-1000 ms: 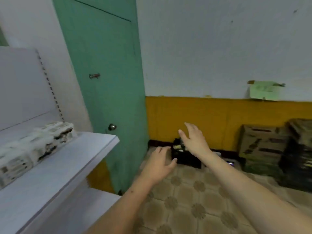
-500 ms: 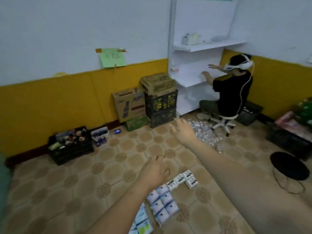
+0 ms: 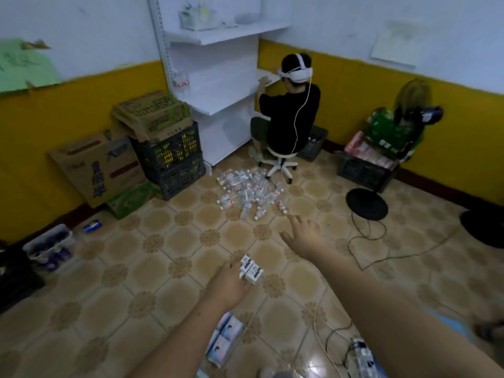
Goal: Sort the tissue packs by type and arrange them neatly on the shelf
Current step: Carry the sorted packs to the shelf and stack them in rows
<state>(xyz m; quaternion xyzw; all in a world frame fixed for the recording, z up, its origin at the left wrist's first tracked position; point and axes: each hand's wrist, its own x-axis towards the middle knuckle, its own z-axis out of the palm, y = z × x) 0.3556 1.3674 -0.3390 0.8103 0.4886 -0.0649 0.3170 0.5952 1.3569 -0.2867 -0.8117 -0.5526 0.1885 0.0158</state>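
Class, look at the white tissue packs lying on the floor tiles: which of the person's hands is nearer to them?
Left. The left hand reaches down onto the white tissue packs, its fingers at their near edge. The right hand hovers spread open beyond and to the right, apart from them.

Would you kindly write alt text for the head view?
The left hand reaches onto white tissue packs on the tiled floor while the right hand hovers open beyond. Bluish packs lie nearer; a seated person works at a white shelf.
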